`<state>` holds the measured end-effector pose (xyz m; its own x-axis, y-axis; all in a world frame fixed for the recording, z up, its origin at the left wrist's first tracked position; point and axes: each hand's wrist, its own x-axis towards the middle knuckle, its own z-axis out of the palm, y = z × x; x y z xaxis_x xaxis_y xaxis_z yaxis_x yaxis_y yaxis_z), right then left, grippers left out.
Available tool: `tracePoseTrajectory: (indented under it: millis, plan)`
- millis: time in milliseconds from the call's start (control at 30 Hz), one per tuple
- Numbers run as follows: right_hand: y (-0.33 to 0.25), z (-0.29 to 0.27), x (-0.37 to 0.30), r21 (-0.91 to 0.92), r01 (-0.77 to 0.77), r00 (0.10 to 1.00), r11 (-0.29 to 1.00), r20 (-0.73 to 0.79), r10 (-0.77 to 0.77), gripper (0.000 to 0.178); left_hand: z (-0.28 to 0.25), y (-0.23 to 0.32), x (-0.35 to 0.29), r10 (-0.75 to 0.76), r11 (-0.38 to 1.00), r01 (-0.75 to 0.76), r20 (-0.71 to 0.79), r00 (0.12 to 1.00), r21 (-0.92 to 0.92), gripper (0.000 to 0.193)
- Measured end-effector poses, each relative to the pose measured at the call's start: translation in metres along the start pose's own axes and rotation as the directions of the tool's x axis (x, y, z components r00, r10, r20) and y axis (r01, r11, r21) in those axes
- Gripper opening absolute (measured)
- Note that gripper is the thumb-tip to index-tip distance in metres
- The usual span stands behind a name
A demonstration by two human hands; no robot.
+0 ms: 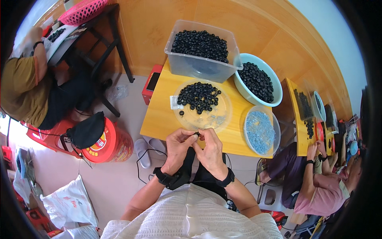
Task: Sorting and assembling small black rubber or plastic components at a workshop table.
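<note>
My left hand (pixel 179 146) and my right hand (pixel 209 150) meet at the near edge of the yellow wooden table (pixel 159 115), fingertips pinched together. Between them is a small black ring-shaped part (pixel 197 134), mostly covered by the fingers. Just beyond the hands lies a clear round tray (pixel 225 115) with a loose pile of black ring-shaped parts (pixel 198 95) on its far half. Small clear pieces (pixel 215 120) are scattered on its near right side. To the right, a round clear container (pixel 277 133) holds many tiny light-blue pieces (pixel 260 132).
A clear plastic box (pixel 199 69) full of black parts stands at the back, beside a light-blue bowl (pixel 243 89) of the same. A red box with a phone (pixel 152 81) adjoins the table's left. Other people work at the left and right. Slippers (pixel 143 153) and cables lie on the floor.
</note>
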<state>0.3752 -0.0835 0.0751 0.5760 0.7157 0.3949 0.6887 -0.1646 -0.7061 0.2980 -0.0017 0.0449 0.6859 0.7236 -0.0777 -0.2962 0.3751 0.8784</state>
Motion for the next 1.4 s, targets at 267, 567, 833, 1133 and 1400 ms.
tracePoseTrajectory:
  millis: [267,567,833,1133,1400]
  plan:
    - [0.014,-0.014,0.003,-0.035,0.033,0.999,0.999,0.039,-0.031,0.028,-0.002,0.000,0.006,-0.183,0.981,0.176,0.086,0.979,0.085,0.018]
    - [0.018,-0.014,-0.007,-0.104,0.111,0.992,0.988,0.066,-0.104,0.023,-0.008,-0.005,-0.001,-0.266,0.917,0.203,0.146,0.953,0.342,0.024]
    - [0.024,-0.021,-0.013,-0.087,0.103,0.993,0.991,0.066,-0.097,0.012,0.003,-0.007,0.002,-0.327,0.916,0.272,0.154,0.933,0.295,0.022]
    - [0.092,-0.084,0.046,-0.286,-0.171,0.976,0.943,0.080,0.202,0.017,0.003,0.004,0.001,-0.328,0.908,0.285,0.099,0.939,0.308,0.031]
    - [0.128,-0.170,0.142,-0.563,-0.217,0.901,0.797,-0.429,-0.058,0.029,-0.012,-0.001,-0.002,-0.370,0.902,0.314,0.155,0.916,0.296,0.028]
